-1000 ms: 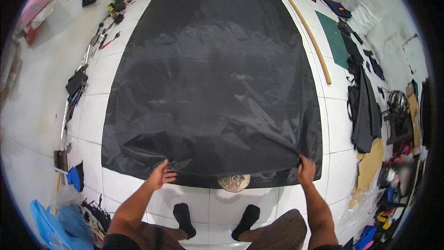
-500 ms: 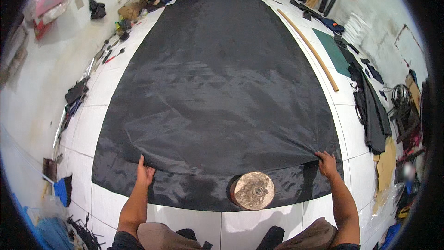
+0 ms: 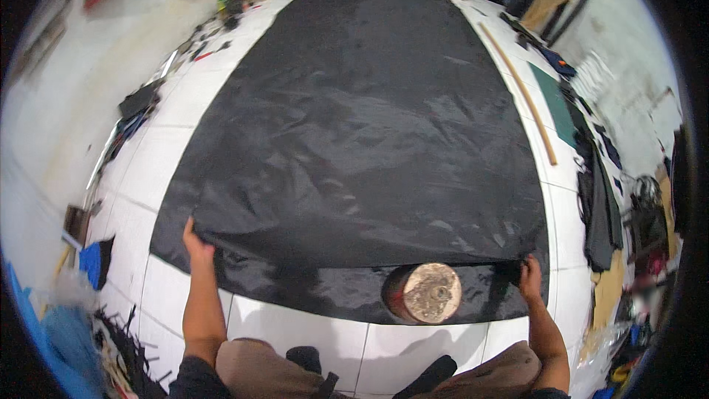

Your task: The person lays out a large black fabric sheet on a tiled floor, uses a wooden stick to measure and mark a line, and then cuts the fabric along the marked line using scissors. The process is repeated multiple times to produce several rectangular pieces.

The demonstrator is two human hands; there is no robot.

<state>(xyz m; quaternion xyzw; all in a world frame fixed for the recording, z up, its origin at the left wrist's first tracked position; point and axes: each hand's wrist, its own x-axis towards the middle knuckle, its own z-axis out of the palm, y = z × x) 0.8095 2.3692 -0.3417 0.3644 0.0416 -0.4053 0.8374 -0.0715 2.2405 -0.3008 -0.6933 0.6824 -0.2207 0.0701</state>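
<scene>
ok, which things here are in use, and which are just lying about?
In use, it seems: black cloth; left hand and right hand at its near end; cylinder on it.
Lying about: wooden stick; green mat; brown sheet.

One left hand point(image 3: 199, 242) and one right hand point(image 3: 530, 278) are holding the black fabric point(image 3: 362, 118). One cylinder point(image 3: 430, 294) is standing at its near edge; one stick point(image 3: 528, 96) and one green mat point(image 3: 554, 106) are lying beyond its right edge.
</scene>
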